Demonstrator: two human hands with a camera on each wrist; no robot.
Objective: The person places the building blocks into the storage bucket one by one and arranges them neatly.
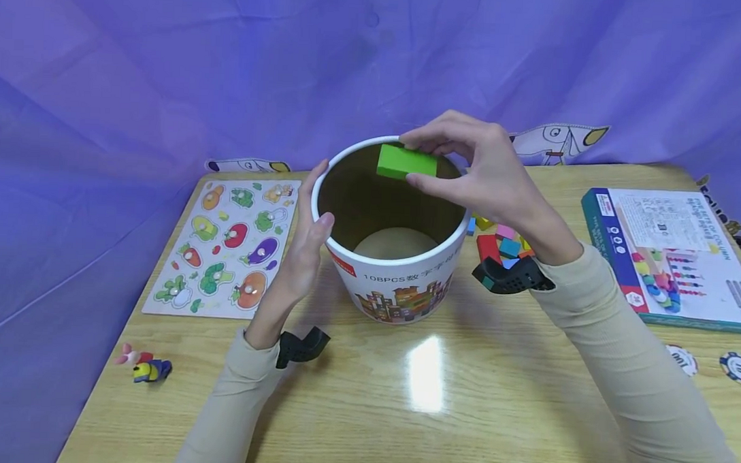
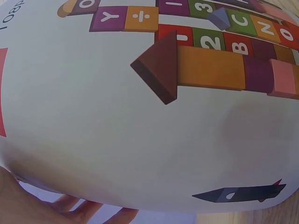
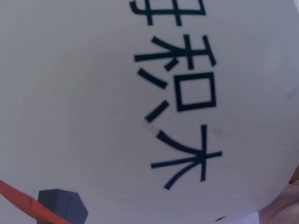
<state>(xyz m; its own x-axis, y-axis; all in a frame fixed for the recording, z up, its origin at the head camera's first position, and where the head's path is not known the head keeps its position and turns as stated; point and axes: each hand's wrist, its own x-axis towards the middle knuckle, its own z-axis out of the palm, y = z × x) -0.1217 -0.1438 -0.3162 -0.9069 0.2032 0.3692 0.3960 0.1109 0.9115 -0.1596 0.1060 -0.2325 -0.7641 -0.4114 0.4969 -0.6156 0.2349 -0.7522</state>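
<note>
The green block (image 1: 403,162) was at the mouth of the white bucket (image 1: 353,280), just above its opening, and the right hand (image 1: 492,169) pinched it between thumb and fingers. The left hand (image 1: 302,251) touched the bucket's left side, its thumb and fingers spread apart. Some coloured blocks (image 1: 509,248) lay to the right of the bucket, and a vegetable puzzle board (image 1: 227,311) lay to its left on the wooden table (image 1: 365,395).

The bucket (image 1: 368,286) stands on the desk (image 1: 364,422), puzzle (image 1: 227,309) left, box (image 1: 700,270) right, blocks (image 1: 488,248) between bucket and box, chips (image 1: 738,368) before the box.
</note>
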